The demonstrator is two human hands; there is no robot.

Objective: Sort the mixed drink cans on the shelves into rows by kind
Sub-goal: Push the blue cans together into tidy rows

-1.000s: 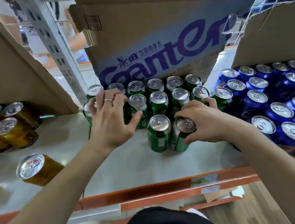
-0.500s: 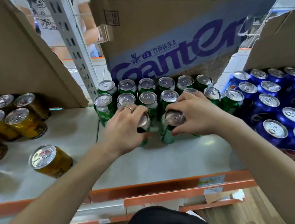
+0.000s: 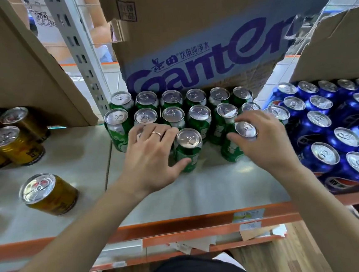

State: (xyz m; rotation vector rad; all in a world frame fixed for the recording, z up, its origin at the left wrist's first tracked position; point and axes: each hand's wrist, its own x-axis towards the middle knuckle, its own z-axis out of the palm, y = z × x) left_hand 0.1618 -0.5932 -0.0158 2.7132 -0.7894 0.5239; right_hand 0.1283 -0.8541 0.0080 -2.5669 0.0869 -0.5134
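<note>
With left hand [image 3: 152,157], brackets front-middle green can [image 3: 189,151]: thumb curled round its near side, forefinger behind the rim, other fingers spread over a further green top, mostly hidden. With right hand [image 3: 268,143], clamps second loose green can [image 3: 231,151] from above, fingers curled over lid and upper wall. Keeps both upright on shelf [image 3: 211,189], just ahead of green block [image 3: 173,114], apart from each other.

Looks like the start of a third green row. High grip probably chosen to slide without tipping and to butt each can against the row behind. Reads as mid-task.

Green count: six in back row, six clear in second row, two in hand, one under left fingers. Possibly one more by right knuckles, colour unsure.

At left, gold cans [image 3: 15,143]: four whole tops, at least one more cropped at the edge. Among them lone gold can [image 3: 49,194], apart near the front, probably not yet sorted into its group.

At right, blue Pepsi cans [image 3: 326,157]: well over a dozen, packed tight, cropped, no exact count.

Overhead, Ganten carton [image 3: 199,47], hanging over the back row.
</note>
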